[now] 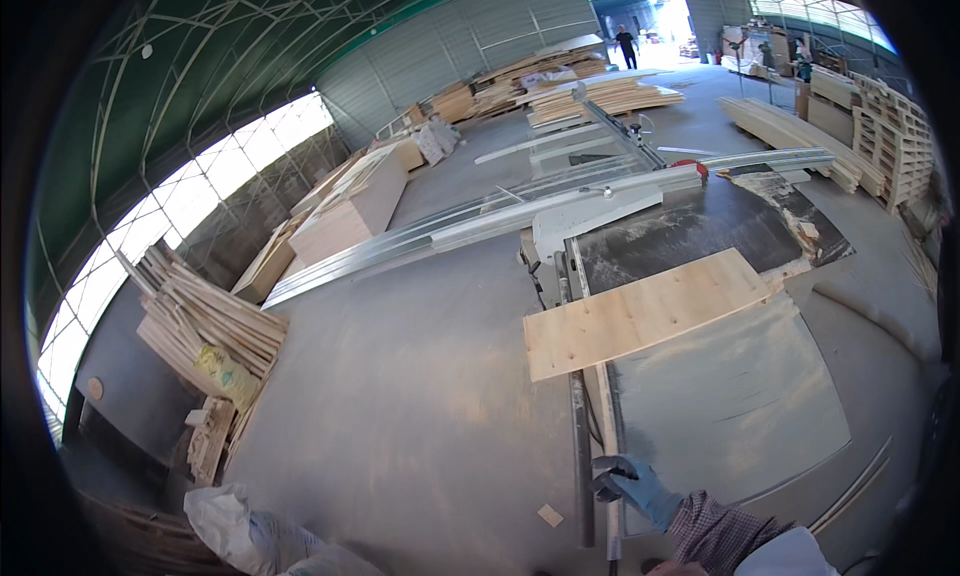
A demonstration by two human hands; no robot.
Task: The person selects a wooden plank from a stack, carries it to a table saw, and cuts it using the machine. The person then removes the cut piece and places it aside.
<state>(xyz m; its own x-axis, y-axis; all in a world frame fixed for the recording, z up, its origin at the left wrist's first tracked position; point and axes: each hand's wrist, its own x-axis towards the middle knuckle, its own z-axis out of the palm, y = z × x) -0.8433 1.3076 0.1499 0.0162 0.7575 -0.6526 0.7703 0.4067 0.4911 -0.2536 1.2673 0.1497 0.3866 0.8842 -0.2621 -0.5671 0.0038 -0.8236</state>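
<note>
Head view: a pale plywood panel (650, 316) lies flat across what looks like a panel saw, bridging the dark, dust-streaked tabletop (680, 226) and the grey tabletop (740, 406) nearer the wearer. Its left end juts out past the narrow pale rail (606, 416) and the dark tube (582, 456) along the table's left side. Beyond it, a long aluminium beam (480, 221) runs out to the left, and sawdust (785, 201) and wood scraps lie on the far right part of the dark top.

The work seems to be at the placing or lining-up step: the panel is on the table, but no hand is on it. By my judgement, the next move calls for reaching forward to the panel's near edge and squaring it before anything is fed through, keeping the fingers clear of the cutting line. The blade itself cannot be made out.

The right hand (635, 486), in a blue-grey glove with darker fingertips, comes in from the lower right with a checked sleeve (715, 531) behind it. It is partly open, fingers bent and a little apart, by the near end of the pale rail and well apart from the panel. Nothing shows in its grasp; whether the fingertips rest on the rail or hang just above it, I cannot tell. The left hand cannot be seen, so its state is unknown.
</note>
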